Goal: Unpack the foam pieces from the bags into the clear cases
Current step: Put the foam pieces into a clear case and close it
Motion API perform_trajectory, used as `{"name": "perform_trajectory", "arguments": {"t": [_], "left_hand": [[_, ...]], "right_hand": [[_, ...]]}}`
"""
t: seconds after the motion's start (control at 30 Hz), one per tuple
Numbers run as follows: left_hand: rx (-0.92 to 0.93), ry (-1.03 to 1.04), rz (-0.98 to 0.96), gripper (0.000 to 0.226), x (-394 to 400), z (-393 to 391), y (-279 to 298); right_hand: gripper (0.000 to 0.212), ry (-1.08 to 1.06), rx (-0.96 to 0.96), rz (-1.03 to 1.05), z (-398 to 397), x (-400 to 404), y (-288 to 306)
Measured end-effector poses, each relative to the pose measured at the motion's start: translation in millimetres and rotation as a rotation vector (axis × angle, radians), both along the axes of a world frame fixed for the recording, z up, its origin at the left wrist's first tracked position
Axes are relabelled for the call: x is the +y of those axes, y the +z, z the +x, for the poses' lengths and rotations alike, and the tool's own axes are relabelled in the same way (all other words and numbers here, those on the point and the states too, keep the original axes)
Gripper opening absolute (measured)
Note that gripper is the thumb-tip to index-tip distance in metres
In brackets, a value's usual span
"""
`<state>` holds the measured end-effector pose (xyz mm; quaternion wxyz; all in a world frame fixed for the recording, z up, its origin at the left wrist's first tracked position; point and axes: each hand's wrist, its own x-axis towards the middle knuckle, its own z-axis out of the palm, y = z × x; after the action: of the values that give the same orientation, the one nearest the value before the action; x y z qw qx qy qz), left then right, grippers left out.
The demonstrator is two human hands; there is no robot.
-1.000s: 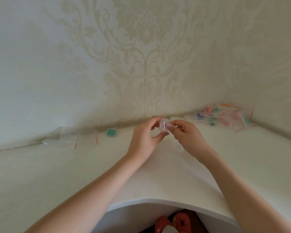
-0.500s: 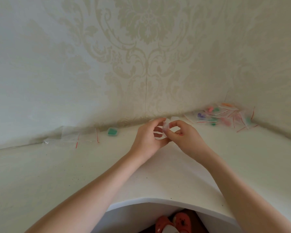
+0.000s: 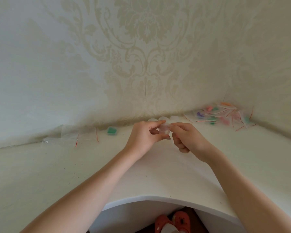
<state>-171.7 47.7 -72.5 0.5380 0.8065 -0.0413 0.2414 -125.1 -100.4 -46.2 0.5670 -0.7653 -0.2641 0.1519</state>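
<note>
From the head camera, both hands meet above the tabletop [image 3: 158,174], the left hand [image 3: 144,137] and right hand [image 3: 188,140] pinched together on one small clear case [image 3: 165,129]. It looks light, stiff and slippery, best held by its edges. Right of it lies the pile of filled bags [image 3: 225,115]; left of it, a green-filled case [image 3: 112,131]. No writing is readable.

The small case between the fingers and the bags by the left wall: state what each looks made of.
Small case: seemingly clear hard plastic, slightly frosted; fingers show through and it keeps its shape. Bags: thin clear plastic film, glossy and crinkled, with red strips.
</note>
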Motion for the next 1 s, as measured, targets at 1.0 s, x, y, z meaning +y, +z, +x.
{"name": "perform_trajectory", "arguments": {"t": [1.0], "left_hand": [[0.258,-0.354,-0.792,0.011,5.2,4.0,7.2]], "right_hand": [[0.01,-0.122,-0.45,0.099,2.8,0.8,-7.6]]}}
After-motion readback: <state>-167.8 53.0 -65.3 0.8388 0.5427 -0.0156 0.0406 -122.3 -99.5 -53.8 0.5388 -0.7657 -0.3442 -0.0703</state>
